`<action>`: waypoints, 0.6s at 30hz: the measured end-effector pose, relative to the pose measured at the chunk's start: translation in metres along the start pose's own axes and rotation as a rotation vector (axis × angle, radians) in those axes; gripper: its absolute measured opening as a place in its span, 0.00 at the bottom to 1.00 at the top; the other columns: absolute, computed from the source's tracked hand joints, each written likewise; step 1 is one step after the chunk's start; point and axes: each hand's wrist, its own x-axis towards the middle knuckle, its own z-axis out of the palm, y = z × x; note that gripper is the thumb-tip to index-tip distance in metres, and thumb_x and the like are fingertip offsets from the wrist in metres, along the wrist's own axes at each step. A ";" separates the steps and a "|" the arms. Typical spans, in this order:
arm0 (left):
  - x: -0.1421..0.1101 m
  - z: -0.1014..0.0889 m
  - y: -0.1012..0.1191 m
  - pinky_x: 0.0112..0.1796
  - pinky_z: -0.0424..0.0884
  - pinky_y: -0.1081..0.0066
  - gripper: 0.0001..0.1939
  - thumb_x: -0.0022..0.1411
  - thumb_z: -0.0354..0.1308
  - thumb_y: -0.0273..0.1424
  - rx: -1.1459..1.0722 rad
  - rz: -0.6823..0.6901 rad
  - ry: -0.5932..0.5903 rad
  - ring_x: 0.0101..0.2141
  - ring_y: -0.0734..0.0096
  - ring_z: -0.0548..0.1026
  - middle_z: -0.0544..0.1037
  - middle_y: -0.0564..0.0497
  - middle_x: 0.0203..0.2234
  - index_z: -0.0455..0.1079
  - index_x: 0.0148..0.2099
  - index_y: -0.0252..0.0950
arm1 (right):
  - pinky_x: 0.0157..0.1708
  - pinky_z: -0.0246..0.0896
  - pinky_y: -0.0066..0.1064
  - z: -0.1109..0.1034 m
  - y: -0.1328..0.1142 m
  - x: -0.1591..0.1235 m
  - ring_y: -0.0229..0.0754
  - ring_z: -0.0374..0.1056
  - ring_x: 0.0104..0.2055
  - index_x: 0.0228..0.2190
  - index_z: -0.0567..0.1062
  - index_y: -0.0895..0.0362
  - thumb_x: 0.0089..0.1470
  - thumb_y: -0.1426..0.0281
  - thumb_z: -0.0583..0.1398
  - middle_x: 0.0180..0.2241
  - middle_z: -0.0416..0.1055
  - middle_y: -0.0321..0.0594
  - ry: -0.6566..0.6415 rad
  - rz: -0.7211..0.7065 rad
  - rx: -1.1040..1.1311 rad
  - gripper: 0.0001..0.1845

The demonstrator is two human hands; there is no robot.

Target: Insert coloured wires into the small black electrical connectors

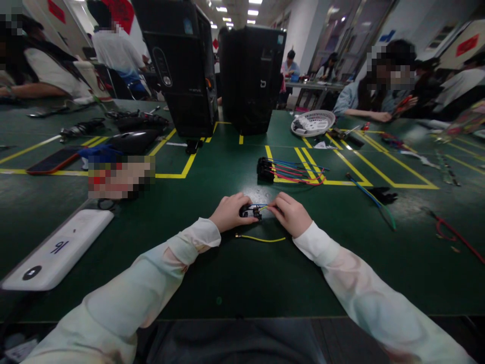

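Wire-handling step, by its look: over the green counter [257,283], fingers of the left hand [232,212] grip a black connector [257,214], those of the right hand [292,215] pinch a thin wire [263,207]; steady alignment seems called for next. The connector is small, angular, partly hidden

The label [59,247] on the white device [85,233] bears a handwritten 91, or an upside-down 16.

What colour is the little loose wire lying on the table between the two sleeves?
The loose wire is yellow, seen in the head view.
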 end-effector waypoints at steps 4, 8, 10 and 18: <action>0.000 0.001 0.000 0.36 0.58 0.67 0.22 0.51 0.55 0.50 0.013 -0.009 0.017 0.37 0.65 0.67 0.68 0.52 0.35 0.64 0.37 0.38 | 0.32 0.57 0.29 -0.005 -0.002 -0.002 0.39 0.61 0.32 0.28 0.66 0.56 0.57 0.69 0.50 0.28 0.63 0.40 -0.038 -0.043 0.002 0.09; 0.000 0.001 0.000 0.35 0.58 0.68 0.22 0.51 0.54 0.51 -0.001 -0.002 0.026 0.37 0.66 0.67 0.68 0.52 0.34 0.64 0.37 0.38 | 0.31 0.57 0.29 -0.007 0.002 -0.004 0.39 0.61 0.32 0.29 0.66 0.56 0.55 0.70 0.52 0.29 0.62 0.40 -0.099 -0.058 0.011 0.05; 0.000 0.001 -0.001 0.35 0.58 0.68 0.22 0.51 0.54 0.51 -0.003 0.000 0.023 0.37 0.66 0.67 0.68 0.52 0.34 0.64 0.38 0.38 | 0.32 0.57 0.29 -0.004 0.005 -0.004 0.39 0.61 0.32 0.28 0.65 0.56 0.55 0.71 0.51 0.29 0.62 0.39 -0.106 -0.046 0.022 0.06; 0.001 0.001 0.000 0.36 0.58 0.68 0.22 0.50 0.55 0.50 0.022 -0.004 0.006 0.37 0.65 0.67 0.68 0.52 0.35 0.65 0.39 0.38 | 0.35 0.58 0.31 0.004 0.006 0.002 0.41 0.61 0.35 0.28 0.67 0.55 0.56 0.70 0.51 0.30 0.63 0.41 0.020 0.002 0.039 0.07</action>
